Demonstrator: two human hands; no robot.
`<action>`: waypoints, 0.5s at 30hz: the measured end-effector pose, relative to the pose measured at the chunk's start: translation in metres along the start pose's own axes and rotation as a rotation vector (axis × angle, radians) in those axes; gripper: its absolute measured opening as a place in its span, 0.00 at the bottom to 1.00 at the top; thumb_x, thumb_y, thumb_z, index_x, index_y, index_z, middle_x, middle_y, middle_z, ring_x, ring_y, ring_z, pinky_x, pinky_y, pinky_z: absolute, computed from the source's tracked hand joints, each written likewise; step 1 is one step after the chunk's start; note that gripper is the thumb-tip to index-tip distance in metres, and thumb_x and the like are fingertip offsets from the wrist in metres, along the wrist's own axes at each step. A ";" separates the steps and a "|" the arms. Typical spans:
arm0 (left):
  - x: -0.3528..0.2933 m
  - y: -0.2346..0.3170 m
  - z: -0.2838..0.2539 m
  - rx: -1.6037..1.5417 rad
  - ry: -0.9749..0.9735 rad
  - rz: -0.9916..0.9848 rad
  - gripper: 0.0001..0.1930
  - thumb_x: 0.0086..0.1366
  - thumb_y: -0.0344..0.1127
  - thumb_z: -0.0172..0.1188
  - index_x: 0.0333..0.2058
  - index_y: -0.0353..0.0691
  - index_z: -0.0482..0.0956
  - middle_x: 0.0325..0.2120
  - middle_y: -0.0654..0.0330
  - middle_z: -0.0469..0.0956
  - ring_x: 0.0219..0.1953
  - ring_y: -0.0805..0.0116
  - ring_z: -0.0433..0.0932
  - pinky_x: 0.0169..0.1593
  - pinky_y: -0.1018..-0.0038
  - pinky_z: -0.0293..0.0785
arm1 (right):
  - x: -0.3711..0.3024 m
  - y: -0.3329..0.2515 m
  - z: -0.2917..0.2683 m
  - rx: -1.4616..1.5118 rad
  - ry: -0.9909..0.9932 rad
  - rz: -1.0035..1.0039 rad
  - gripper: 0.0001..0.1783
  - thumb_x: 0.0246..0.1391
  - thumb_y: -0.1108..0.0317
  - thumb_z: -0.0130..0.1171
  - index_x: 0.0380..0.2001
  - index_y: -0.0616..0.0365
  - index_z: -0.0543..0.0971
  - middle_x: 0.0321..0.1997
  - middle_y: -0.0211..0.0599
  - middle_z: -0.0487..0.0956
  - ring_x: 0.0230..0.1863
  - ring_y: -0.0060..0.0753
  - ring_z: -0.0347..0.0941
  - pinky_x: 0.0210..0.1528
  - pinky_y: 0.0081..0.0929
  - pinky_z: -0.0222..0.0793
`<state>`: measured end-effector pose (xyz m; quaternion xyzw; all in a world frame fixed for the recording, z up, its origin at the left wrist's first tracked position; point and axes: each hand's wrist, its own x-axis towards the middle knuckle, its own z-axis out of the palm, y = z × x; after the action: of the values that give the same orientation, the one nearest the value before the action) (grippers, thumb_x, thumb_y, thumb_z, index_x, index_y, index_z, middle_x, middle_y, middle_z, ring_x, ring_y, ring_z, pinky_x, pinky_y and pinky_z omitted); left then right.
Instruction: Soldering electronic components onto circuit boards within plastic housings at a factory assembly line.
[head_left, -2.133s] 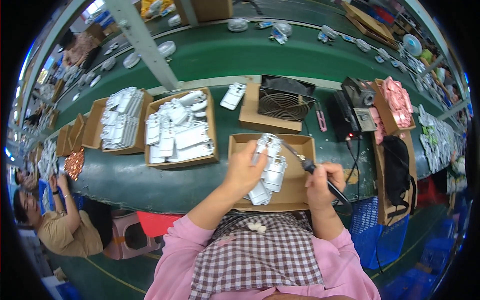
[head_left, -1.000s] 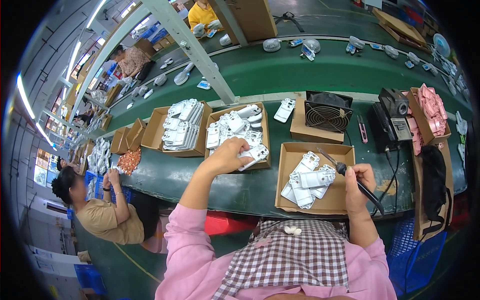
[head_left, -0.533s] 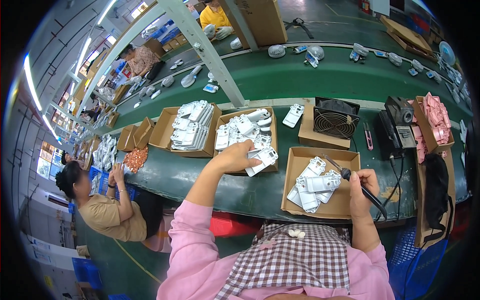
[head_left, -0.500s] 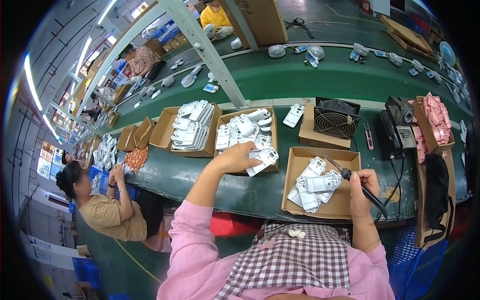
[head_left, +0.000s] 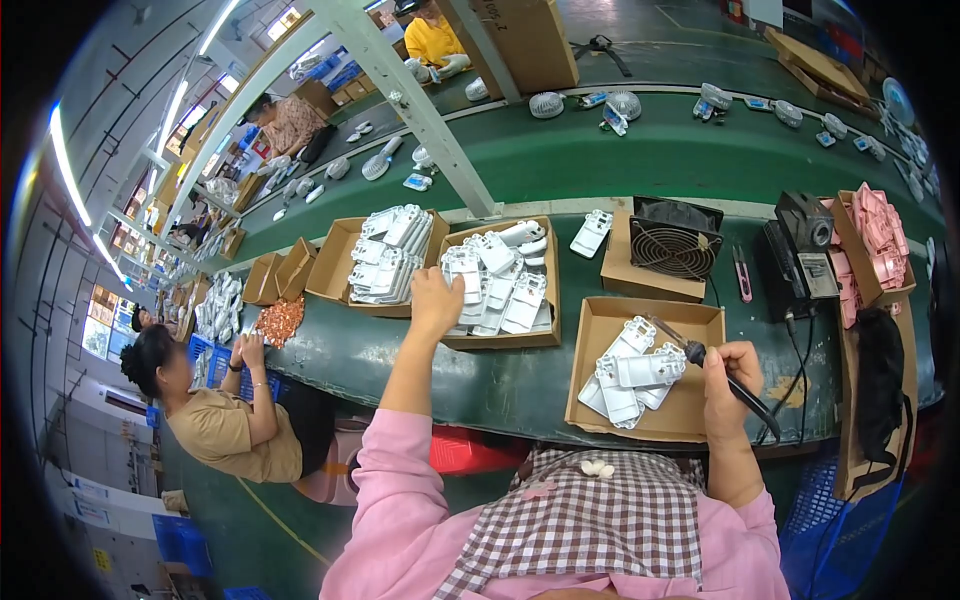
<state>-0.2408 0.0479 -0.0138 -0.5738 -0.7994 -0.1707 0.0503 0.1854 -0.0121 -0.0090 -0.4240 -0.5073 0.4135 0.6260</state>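
My left hand (head_left: 437, 302) is over the left rim of the middle cardboard box (head_left: 510, 341), beside the white plastic housings (head_left: 496, 280) heaped in it. Its thumb and fingers are apart, with nothing visible in them. In my right hand (head_left: 729, 388) is a soldering iron (head_left: 692, 350), its tip pointing up and left over a shallow cardboard tray (head_left: 677, 426). Several white housings (head_left: 628, 372), some overlapping, lie in that tray below the tip. Another box (head_left: 336, 262), left of my left hand, holds neat stacks of white housings (head_left: 390, 258).
Behind the tray, a black fan (head_left: 675, 245) stands on a cardboard box. Tweezers (head_left: 741, 273), a black soldering station (head_left: 797, 262) and a box of pink parts (head_left: 873, 245) are rightward. Handheld fans line the green conveyor (head_left: 600, 160). A co-worker (head_left: 225, 410) sits at left.
My left hand has let go of a white housing, which now lies in the middle box, and has moved left. The right hand with the soldering iron is nearly still.
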 end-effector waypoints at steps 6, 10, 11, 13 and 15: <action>-0.014 0.034 -0.007 -0.055 0.045 0.046 0.25 0.57 0.36 0.59 0.49 0.31 0.61 0.42 0.41 0.71 0.45 0.44 0.70 0.50 0.57 0.65 | 0.000 0.001 0.001 -0.023 0.004 0.017 0.06 0.54 0.73 0.57 0.29 0.60 0.69 0.23 0.23 0.69 0.24 0.11 0.60 0.27 0.11 0.56; -0.003 0.000 0.003 -0.458 0.125 -0.123 0.29 0.58 0.35 0.59 0.54 0.29 0.60 0.48 0.39 0.71 0.46 0.51 0.75 0.50 0.66 0.68 | 0.000 -0.003 0.007 -0.028 0.021 -0.031 0.07 0.56 0.71 0.55 0.27 0.56 0.68 0.19 0.18 0.65 0.17 0.07 0.54 0.19 0.10 0.46; 0.003 -0.009 -0.001 -0.668 -0.004 -0.212 0.25 0.57 0.35 0.59 0.50 0.28 0.65 0.44 0.41 0.74 0.43 0.54 0.76 0.47 0.67 0.69 | 0.000 -0.002 0.005 -0.032 0.030 -0.026 0.07 0.56 0.70 0.55 0.27 0.55 0.68 0.19 0.18 0.64 0.17 0.07 0.54 0.19 0.10 0.46; 0.002 0.008 -0.020 -1.043 -0.179 -0.427 0.16 0.57 0.35 0.59 0.39 0.27 0.75 0.34 0.48 0.79 0.36 0.62 0.77 0.41 0.71 0.71 | 0.001 0.002 0.002 -0.047 0.053 -0.024 0.07 0.56 0.70 0.55 0.27 0.55 0.68 0.19 0.18 0.64 0.17 0.07 0.53 0.19 0.10 0.46; -0.013 0.002 -0.020 -1.070 -0.155 -0.379 0.19 0.58 0.39 0.59 0.39 0.26 0.74 0.34 0.46 0.79 0.35 0.58 0.77 0.41 0.68 0.71 | 0.001 0.000 0.005 -0.031 0.038 -0.029 0.07 0.56 0.70 0.55 0.27 0.55 0.68 0.19 0.18 0.64 0.17 0.07 0.53 0.19 0.10 0.46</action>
<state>-0.2371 0.0303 0.0020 -0.3769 -0.6920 -0.5149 -0.3376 0.1802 -0.0109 -0.0082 -0.4342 -0.5078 0.3882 0.6348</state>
